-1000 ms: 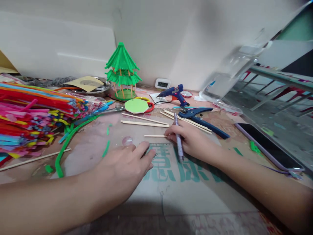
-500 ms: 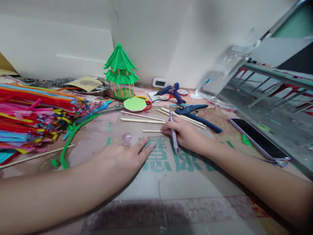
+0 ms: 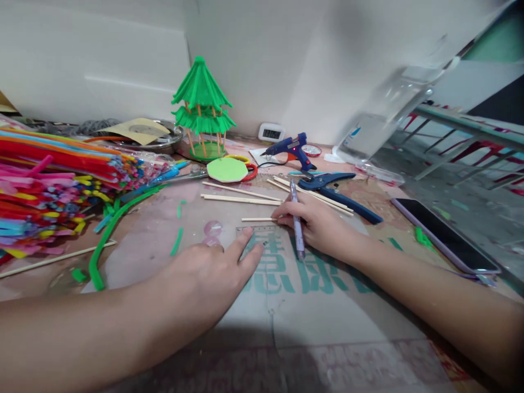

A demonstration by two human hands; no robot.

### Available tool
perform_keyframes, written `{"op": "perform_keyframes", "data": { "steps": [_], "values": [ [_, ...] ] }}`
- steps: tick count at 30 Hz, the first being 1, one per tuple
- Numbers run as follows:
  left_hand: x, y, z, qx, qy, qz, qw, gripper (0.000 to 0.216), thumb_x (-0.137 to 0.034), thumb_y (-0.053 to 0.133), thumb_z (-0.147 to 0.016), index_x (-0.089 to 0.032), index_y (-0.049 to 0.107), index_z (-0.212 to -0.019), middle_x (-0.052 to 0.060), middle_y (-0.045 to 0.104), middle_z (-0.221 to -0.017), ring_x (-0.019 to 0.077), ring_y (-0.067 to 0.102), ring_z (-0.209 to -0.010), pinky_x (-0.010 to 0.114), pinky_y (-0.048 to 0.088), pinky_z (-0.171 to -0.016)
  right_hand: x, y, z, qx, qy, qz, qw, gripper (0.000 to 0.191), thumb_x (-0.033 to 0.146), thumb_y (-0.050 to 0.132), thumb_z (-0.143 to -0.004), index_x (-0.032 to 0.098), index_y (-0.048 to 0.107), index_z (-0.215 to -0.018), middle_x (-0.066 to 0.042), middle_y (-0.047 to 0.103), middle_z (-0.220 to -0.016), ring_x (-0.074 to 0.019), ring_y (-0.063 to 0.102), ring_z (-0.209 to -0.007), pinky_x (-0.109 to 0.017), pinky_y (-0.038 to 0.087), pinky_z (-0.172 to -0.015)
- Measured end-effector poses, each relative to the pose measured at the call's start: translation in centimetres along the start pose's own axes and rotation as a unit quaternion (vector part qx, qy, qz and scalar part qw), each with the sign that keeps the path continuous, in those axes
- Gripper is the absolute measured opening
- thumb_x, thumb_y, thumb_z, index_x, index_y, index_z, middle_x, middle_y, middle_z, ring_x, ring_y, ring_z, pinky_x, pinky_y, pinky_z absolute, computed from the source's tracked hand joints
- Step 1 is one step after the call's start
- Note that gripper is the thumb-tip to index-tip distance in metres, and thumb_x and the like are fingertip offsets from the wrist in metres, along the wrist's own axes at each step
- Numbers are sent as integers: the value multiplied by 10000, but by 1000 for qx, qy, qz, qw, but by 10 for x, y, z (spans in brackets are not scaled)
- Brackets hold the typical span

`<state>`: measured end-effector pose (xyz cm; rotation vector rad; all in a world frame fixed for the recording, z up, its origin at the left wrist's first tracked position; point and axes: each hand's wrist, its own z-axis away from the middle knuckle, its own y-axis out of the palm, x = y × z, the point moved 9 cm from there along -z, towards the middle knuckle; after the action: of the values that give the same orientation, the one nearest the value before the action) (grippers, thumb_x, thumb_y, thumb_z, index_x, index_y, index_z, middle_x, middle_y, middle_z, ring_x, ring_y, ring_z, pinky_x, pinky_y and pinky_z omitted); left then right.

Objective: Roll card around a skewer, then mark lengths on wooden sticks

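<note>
My left hand [image 3: 208,278] lies flat on the cardboard, fingers stretched out, its fingertips pressing the left end of a clear plastic ruler [image 3: 262,236]. My right hand [image 3: 317,226] is closed around a lilac pen [image 3: 297,221] that points down toward me. Its fingertips also touch the right end of a short wooden stick [image 3: 257,219] lying just beyond the ruler's far edge.
Longer wooden sticks [image 3: 241,197] lie beyond, with a green paper octagon [image 3: 227,169], blue pliers [image 3: 339,194], a blue glue gun [image 3: 290,148] and a green pagoda model [image 3: 201,112]. Coloured pipe cleaners [image 3: 53,185] are heaped at the left. A phone [image 3: 444,234] rests at the right.
Both hands stay on the ruler and stick with only slight shifts. The view tilted a little, and my left index finger now reaches further along the ruler.
</note>
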<state>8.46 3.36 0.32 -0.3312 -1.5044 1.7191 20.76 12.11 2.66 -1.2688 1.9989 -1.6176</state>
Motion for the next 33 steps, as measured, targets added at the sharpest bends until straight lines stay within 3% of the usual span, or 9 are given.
{"op": "perform_keyframes", "data": {
  "steps": [3, 5, 8, 15, 20, 26, 33],
  "values": [
    [1, 6, 0, 24, 3, 3, 1000, 896, 12, 522, -749, -215, 321, -1592, 231, 319, -1599, 297, 788, -835, 309, 609, -518, 2, 0, 0, 4, -1, -8, 1000, 121, 191, 588, -974, 191, 708, -991, -75, 648, -939, -201, 608, -880, -301, 471, -778],
    [1, 8, 1, 6, 7, -6, 1000, 882, -17, 531, -751, -208, 330, -1589, 229, 305, -1601, 332, 784, -855, 346, 612, -498, 4, 0, 0, 5, -4, -10, 1000, 121, 193, 587, -975, 192, 708, -983, -72, 649, -932, -197, 609, -874, -295, 470, -768],
    [0, 5, 4, -63, 12, -18, 998, 781, -61, 519, -793, -184, 401, -1556, 224, 405, -1557, 345, 783, -806, 392, 609, -472, 7, 1, 0, 9, -9, -12, 1000, 130, 174, 580, -971, 194, 707, -981, -69, 654, -929, -193, 618, -871, -286, 474, -755],
    [1, -14, 11, -233, -10, -19, 972, 479, -103, 466, -886, -121, 657, -1325, 177, 676, -1340, 230, 746, -625, 313, 539, -427, 9, 2, -1, 13, -8, -9, 1000, 139, 181, 581, -970, 184, 719, -988, -87, 639, -933, -204, 619, -863, -311, 496, -760],
    [4, -13, 11, -212, -34, 12, 977, 457, -137, 502, -879, -136, 671, -1303, 166, 671, -1357, 205, 691, -528, 326, 519, -415, 9, 3, -2, 25, -2, 1, 1000, 158, 205, 565, -977, 203, 722, -993, -93, 636, -926, -212, 618, -844, -331, 500, -739],
    [2, -8, 7, -173, -57, 25, 983, 429, -164, 506, -894, -158, 651, -1297, 232, 549, -1462, 241, 730, -583, 322, 519, -418, 10, 3, 0, 20, -13, -2, 1000, 168, 219, 559, -982, 208, 726, -999, -84, 626, -908, -206, 606, -825, -320, 482, -711],
    [-2, -12, 5, -185, -22, 52, 981, 426, -157, 489, -891, -114, 639, -1287, 298, 556, -1427, 224, 730, -584, 321, 556, -469, 8, 5, 1, 25, -1, -16, 1000, 179, 222, 561, -983, 221, 732, -1037, -78, 610, -928, -195, 604, -820, -317, 471, -705]
  ]
}}
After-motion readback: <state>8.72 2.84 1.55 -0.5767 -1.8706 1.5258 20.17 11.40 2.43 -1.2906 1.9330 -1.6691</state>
